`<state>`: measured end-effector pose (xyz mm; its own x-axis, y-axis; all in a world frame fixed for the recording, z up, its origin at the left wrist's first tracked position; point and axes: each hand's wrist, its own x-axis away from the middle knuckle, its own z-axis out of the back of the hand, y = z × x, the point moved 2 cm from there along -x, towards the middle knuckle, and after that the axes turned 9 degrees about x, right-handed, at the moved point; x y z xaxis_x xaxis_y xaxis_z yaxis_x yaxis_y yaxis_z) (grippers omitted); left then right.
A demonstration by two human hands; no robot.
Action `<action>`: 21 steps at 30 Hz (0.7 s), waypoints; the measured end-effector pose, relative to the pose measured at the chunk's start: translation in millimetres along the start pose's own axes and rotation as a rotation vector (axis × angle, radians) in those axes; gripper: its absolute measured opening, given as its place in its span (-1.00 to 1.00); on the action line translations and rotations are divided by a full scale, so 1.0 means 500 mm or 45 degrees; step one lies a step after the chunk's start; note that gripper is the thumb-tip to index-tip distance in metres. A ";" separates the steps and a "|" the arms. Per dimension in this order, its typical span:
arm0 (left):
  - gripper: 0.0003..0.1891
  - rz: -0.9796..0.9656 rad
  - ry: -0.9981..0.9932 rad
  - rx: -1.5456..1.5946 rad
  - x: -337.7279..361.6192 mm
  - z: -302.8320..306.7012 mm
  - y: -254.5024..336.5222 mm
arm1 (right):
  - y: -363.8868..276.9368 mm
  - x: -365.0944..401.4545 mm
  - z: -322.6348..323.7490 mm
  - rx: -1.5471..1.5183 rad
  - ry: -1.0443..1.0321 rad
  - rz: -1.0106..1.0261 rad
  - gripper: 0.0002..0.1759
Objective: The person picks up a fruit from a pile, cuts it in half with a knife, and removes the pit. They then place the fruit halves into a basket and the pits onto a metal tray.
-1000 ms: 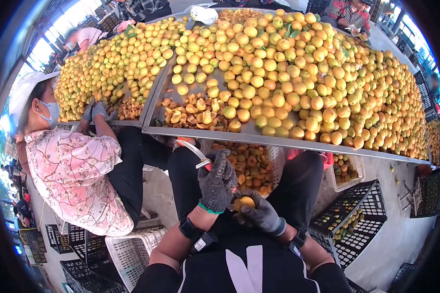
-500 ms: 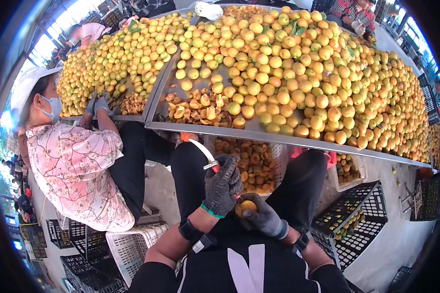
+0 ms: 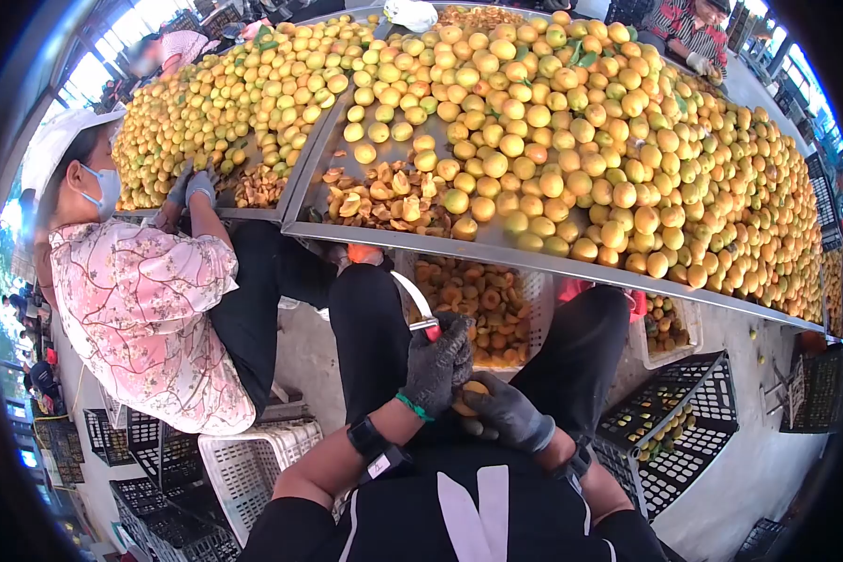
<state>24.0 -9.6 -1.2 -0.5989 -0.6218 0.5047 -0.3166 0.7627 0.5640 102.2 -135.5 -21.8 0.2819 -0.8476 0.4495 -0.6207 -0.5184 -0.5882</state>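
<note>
My left hand (image 3: pixel 435 363), in a dark knit glove, is closed around the red handle (image 3: pixel 433 332) of a tool with a curved, pale metal strip (image 3: pixel 412 292) that rises toward the table edge. My right hand (image 3: pixel 510 418), in a grey glove, grips a yellow-orange apricot (image 3: pixel 468 399) between thumb and fingers. Both hands meet over my lap, the left one touching or very near the fruit. My gloves partly cover the apricot, and the tool's working end is hidden there.
A metal-edged table (image 3: pixel 525 257) ahead bears heaped apricots (image 3: pixel 571 159) and a pile of cut pieces (image 3: pixel 384 199). Beneath it stands a crate of apricot halves (image 3: pixel 482 304). A co-worker (image 3: pixel 145 318) sits at left. Black crates (image 3: pixel 693 440) and a white basket (image 3: pixel 253 468) flank me.
My left hand and the tool have shifted right and slightly down, closer to my right hand. Less of the apricot shows now. The view has tilted slightly.
</note>
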 end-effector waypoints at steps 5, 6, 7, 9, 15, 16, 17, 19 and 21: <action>-0.93 0.015 -0.036 0.099 -0.007 -0.013 0.019 | 0.029 -0.013 -0.006 0.739 0.365 0.511 -0.50; -0.93 0.035 -0.071 0.159 -0.005 -0.015 0.022 | 0.026 -0.015 -0.007 0.904 0.344 0.635 -0.49; -0.92 0.055 -0.102 0.215 -0.003 -0.014 0.026 | 0.023 -0.013 -0.009 0.904 0.340 0.637 -0.49; -0.91 0.085 -0.096 0.252 -0.006 -0.012 0.028 | 0.016 -0.003 -0.011 0.946 0.306 0.643 -0.48; -0.88 0.161 -0.156 0.402 -0.017 0.002 0.018 | 0.028 -0.005 0.010 1.299 0.413 0.812 -0.42; -0.87 0.171 -0.177 0.431 -0.021 0.005 0.016 | 0.028 -0.010 0.016 1.301 0.410 0.814 -0.42; -0.87 0.169 -0.179 0.433 -0.022 0.008 0.013 | 0.031 -0.015 0.026 1.326 0.397 0.837 -0.42; -0.86 0.170 -0.162 0.430 -0.023 0.002 0.015 | 0.016 -0.018 0.018 1.360 0.384 0.868 -0.42; -0.87 0.084 -0.139 0.313 -0.023 -0.014 0.022 | 0.000 -0.011 -0.001 0.957 0.426 0.889 -0.53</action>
<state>32.7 4.9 4.0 -0.6958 -0.5567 0.4538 -0.4353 0.8295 0.3500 100.1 -130.8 -24.0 -0.2454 -0.9680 -0.0514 0.0732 0.0344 -0.9967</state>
